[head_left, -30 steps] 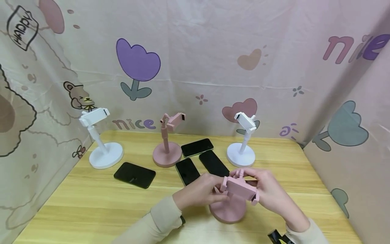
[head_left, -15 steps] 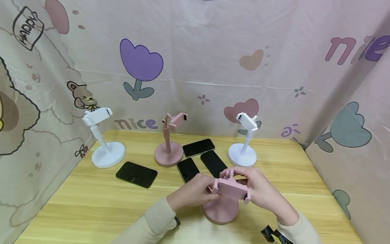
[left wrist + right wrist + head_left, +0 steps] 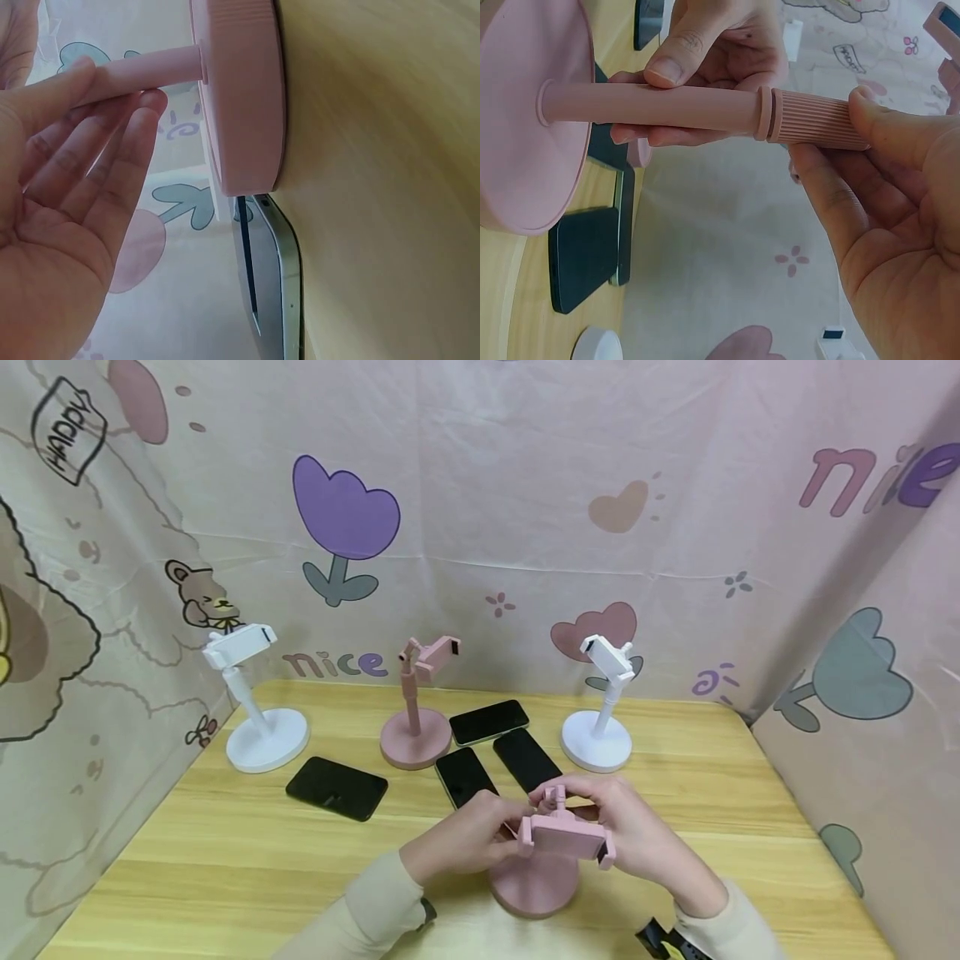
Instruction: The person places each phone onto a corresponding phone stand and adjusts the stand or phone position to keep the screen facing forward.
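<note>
A pink phone stand [image 3: 534,889] is between my two hands at the front of the table. My left hand [image 3: 465,837] grips its smooth pole [image 3: 660,103], thumb on one side and fingers on the other. Higher up, my right hand [image 3: 633,831] pinches the ribbed collar [image 3: 817,118] between thumb and fingers. The phone clamp [image 3: 566,839] on top holds no phone and hides part of both hands in the head view. In the left wrist view, the round base [image 3: 244,97] stands right at the wooden tabletop, beside the edge of a phone [image 3: 291,285].
Behind my hands lie black-screened phones [image 3: 489,722], one of them [image 3: 527,760] close to my right fingers. Another phone [image 3: 337,788] lies to the left. A white stand [image 3: 267,741], a second pink stand [image 3: 416,739] and another white stand [image 3: 597,742] line the back.
The pink stand and both hands have shifted left, and the phone clamp has turned slightly and come a little lower in view. Both hands keep their hold; the other stands and phones stay put.
</note>
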Available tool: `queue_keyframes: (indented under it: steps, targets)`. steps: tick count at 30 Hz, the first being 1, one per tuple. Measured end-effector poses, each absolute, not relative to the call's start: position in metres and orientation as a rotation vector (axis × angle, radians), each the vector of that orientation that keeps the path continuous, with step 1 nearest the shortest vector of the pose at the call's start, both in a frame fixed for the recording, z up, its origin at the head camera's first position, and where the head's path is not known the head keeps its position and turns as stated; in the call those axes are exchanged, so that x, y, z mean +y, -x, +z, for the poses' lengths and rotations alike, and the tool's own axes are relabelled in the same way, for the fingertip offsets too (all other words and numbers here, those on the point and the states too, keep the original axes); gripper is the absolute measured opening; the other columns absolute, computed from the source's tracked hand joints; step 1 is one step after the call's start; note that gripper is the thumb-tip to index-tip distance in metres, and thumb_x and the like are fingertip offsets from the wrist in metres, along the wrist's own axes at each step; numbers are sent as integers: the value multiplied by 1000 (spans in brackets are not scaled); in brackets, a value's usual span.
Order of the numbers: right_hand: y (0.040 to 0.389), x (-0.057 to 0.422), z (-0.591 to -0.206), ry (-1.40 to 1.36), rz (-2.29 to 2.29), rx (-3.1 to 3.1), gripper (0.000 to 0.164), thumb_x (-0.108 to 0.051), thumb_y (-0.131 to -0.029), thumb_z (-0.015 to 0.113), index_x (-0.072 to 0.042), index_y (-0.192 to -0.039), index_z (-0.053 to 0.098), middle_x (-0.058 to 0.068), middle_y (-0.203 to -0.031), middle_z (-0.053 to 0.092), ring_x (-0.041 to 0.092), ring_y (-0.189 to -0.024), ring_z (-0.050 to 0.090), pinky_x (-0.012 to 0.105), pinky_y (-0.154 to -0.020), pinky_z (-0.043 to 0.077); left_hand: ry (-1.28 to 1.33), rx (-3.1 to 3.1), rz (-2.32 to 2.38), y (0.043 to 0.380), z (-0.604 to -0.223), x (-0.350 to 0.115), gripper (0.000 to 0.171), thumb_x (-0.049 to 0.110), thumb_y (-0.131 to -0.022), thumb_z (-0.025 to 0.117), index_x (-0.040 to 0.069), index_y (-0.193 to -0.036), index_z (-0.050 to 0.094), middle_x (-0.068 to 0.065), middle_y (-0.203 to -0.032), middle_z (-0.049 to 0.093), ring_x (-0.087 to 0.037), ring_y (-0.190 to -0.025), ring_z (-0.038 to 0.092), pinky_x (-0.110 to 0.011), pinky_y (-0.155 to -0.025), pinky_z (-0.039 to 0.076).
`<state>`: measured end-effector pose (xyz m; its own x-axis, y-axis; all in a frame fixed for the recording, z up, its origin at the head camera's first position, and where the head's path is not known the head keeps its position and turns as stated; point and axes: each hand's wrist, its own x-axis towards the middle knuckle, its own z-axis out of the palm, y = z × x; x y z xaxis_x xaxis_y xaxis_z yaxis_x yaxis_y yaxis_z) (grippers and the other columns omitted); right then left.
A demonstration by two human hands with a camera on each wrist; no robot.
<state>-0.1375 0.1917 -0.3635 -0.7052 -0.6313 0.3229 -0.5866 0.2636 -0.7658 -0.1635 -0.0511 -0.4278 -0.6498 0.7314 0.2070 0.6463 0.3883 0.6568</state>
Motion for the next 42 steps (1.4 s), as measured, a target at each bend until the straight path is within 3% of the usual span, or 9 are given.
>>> queue_keyframes:
  steps: [5, 12, 23, 30, 42]
  targets:
    - [137, 187, -364, 1161, -1436, 2445, 38, 2, -91, 80, -6, -128, 73, 9, -121, 79, 5, -113, 70, 26, -95, 64, -1263, 2515, 1104, 161, -427, -58, 23, 5, -93, 83, 3, -115, 78, -7, -105, 83, 1, -90, 74, -8, -80, 58]
    - [136, 181, -364, 1187, -1412, 2422, 33, -5, -96, 78, -9, -128, 74, 8, -122, 79, 8, -115, 70, 25, -96, 64, -1307, 2524, 1098, 159, -428, -64, 36, 15, -97, 82, 2, -130, 76, -8, -114, 83, -1, -94, 75, -9, -81, 59]
    - [140, 189, -359, 1050, -1330, 2445, 47, -7, -91, 84, -6, -136, 70, 10, -131, 76, 14, -120, 71, 29, -100, 63, -1256, 2531, 1096, 156, -428, -66, 24, 14, -96, 83, 7, -118, 78, -4, -107, 83, 0, -91, 73, -14, -82, 62]
    - [153, 197, -364, 866, -1368, 2495, 35, -9, -100, 75, -1, -134, 70, 14, -125, 76, 20, -113, 74, 31, -97, 65, -1220, 2492, 1155, 155, -422, -71, 20, 12, -98, 80, 10, -118, 78, -3, -108, 82, 3, -90, 71, -13, -84, 61]
    - [202, 195, -389, 646, -1176, 2755, 35, -14, -99, 78, 5, -127, 71, 22, -117, 77, 30, -106, 77, 41, -92, 66, -1224, 2423, 1260, 154, -395, -87, 28, 12, -96, 83, 11, -123, 77, -2, -113, 82, 3, -95, 74, -17, -86, 63]
